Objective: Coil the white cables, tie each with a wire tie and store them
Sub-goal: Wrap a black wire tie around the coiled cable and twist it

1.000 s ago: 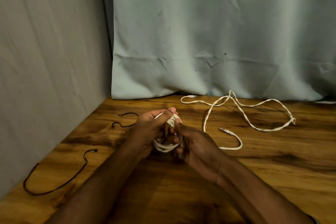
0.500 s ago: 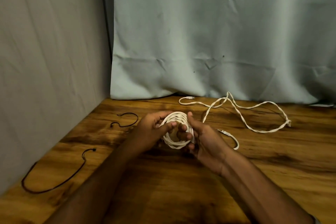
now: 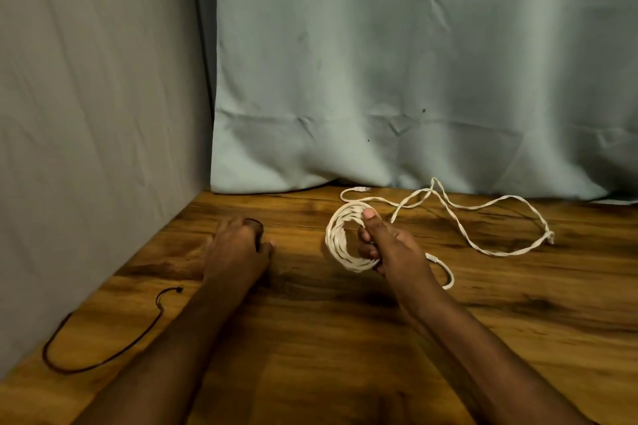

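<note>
My right hand [image 3: 386, 245] grips a coiled white cable [image 3: 332, 238] just above the wooden table [image 3: 328, 338], thumb pressed on the top of the coil. A second white cable [image 3: 549, 237] lies loose and uncoiled on the table to the right, one plug near the curtain and the other just beside my right wrist. My left hand [image 3: 238, 245] is down on the table to the left, fingers curled over a short black wire tie [image 3: 259, 223]; the back of the hand hides whether they pinch it.
A longer black wire tie [image 3: 177, 290] lies curved near the table's left front. A grey cloth wall [image 3: 86, 131] closes the left side and a pale blue curtain [image 3: 397, 79] hangs along the back edge.
My left hand let go of the coil and moved left onto the short black wire tie. The right hand now holds the coil alone, slightly further right.
</note>
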Demonstrator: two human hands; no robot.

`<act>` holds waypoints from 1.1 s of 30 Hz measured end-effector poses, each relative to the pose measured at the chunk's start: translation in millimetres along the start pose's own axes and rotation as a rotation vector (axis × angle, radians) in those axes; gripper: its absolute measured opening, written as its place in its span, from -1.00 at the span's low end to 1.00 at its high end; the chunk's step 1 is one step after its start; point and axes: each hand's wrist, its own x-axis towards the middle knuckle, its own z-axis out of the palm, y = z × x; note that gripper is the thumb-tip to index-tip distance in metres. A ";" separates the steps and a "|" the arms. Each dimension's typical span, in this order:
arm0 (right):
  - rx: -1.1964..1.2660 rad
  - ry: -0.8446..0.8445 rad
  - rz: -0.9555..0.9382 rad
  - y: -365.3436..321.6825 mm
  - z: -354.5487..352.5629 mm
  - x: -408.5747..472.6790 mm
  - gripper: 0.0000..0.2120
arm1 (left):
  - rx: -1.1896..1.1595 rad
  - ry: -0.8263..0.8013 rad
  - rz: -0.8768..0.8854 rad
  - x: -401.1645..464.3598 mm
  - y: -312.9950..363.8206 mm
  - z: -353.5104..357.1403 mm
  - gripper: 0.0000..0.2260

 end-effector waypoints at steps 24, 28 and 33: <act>0.017 0.083 -0.052 16.0 -14.9 14.5 -0.58 | -1.077 -0.061 0.088 -23.7 42.7 -21.2 -0.92; -0.025 0.116 -0.082 16.1 -15.8 14.2 -0.58 | -1.114 -0.127 0.118 -29.4 48.1 -25.7 -0.92; -0.264 0.185 -0.158 21.3 -22.1 12.5 -0.57 | -1.218 -0.108 0.145 -36.5 59.3 -23.9 -0.91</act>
